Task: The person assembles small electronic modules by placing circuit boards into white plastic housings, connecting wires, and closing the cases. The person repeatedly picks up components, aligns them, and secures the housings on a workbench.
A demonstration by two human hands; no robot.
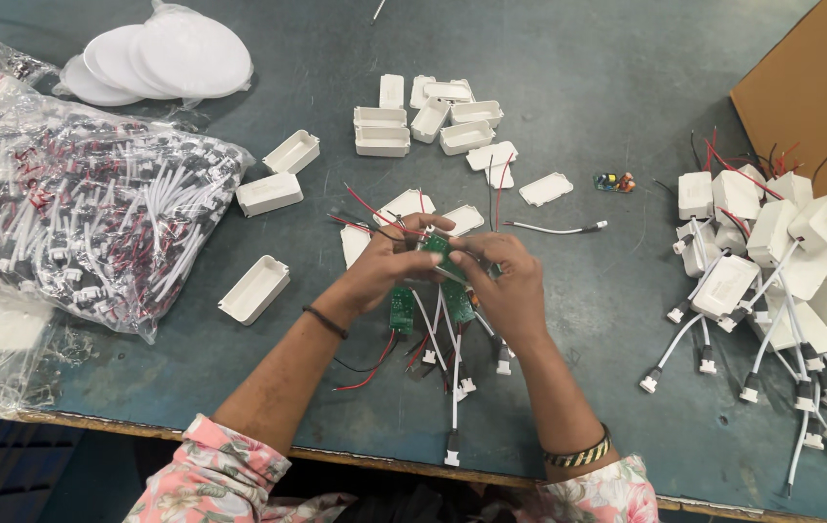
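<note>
Head view looks straight down on a dark table (578,58) where both hands meet near the middle. Left hand (381,271) comes in from the lower left, its fingers curled shut around the left end of a small green board (439,249), thumb on top. Right hand (507,286) comes in from the lower right, its fingers likewise closed, pinching the right side of the same board; how much of the board each hand covers is hard to tell, since the fingertips overlap it. The board sits between the two sets of fingertips, held just above the table, its long axis running roughly from upper left to lower right, so it lies straight ahead of both thumbs and about equally near each hand. Two more green boards (402,310) hang or lie just below the hands, with white leads (455,387) trailing toward the table's near edge and thin red wires (374,211) fanning out past the left fingers. Open white shells (254,289) lie to the left of the hands, more of them with flat lids (546,189) beyond, all well apart from the fingers. A heap of closed white units (772,252) with leads lies far right, and a clear bag (84,203) of cables far left.
</note>
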